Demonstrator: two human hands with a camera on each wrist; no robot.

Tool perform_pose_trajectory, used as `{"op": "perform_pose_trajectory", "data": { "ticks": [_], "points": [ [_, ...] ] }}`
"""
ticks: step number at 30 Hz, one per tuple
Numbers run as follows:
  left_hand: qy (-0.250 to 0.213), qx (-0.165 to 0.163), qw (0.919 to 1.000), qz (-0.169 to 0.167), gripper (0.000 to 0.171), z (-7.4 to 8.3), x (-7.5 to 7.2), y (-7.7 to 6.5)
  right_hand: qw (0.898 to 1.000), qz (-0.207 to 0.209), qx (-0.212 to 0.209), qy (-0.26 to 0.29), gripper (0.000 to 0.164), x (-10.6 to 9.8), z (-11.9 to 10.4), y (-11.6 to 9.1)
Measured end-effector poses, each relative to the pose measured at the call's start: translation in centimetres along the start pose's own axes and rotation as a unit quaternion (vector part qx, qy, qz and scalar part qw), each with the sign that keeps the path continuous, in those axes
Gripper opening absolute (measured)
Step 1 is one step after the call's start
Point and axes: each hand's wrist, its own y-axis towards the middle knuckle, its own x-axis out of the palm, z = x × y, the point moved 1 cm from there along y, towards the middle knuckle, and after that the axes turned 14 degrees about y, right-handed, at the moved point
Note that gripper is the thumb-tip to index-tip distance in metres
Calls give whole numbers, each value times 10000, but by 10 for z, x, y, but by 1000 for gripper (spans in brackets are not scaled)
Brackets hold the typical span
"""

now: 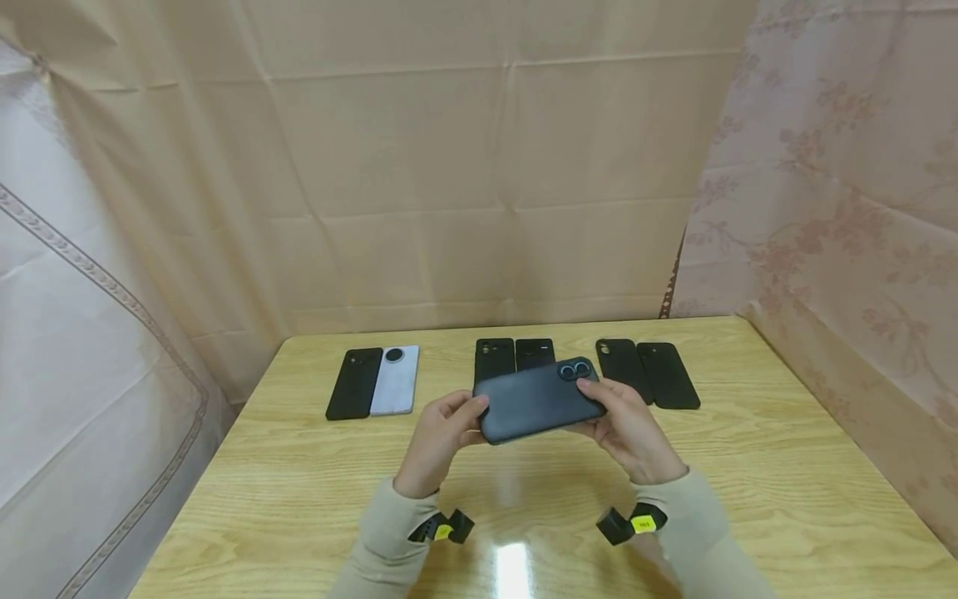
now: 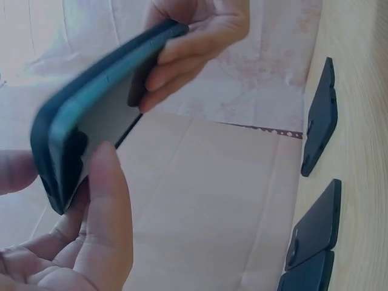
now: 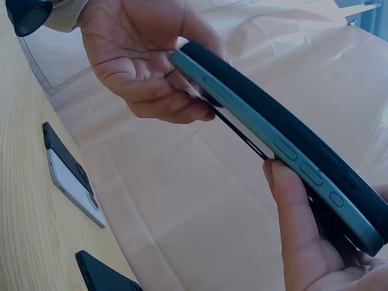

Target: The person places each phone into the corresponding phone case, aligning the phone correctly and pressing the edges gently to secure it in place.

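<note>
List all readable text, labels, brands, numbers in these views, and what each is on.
None legible.
Right wrist strap's yellow label: dark print, too small and blurred to read.
Left wrist strap's yellow label: any print too small to read.
Held phone and dark case: no text seen.
Pale phone and black items beyond: nothing readable.

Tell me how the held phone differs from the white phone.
The held phone looks mostly dark; the white phone looks pale. The held phone shows two ringed lenses; the white phone shows one round camera patch. The held phone is raised; the white phone lies on the table. Both are oblong.
</note>
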Motion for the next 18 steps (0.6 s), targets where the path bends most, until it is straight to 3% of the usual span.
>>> {"op": "perform_pose_trajectory", "data": {
  "ticks": [5,10,18],
  "points": [
    [-141,-43,9999,64,31,2,0,-1,9995,200,-59,240,44,0,2,-1],
    [-136,-105,9996,238,29,3,0,-2,9995,117,50,273,54,1,3,-1],
    [-42,-164,9991,395,27,4,-2,-2,9997,-222,123,72,47,0,0,-2]
  ]
}}
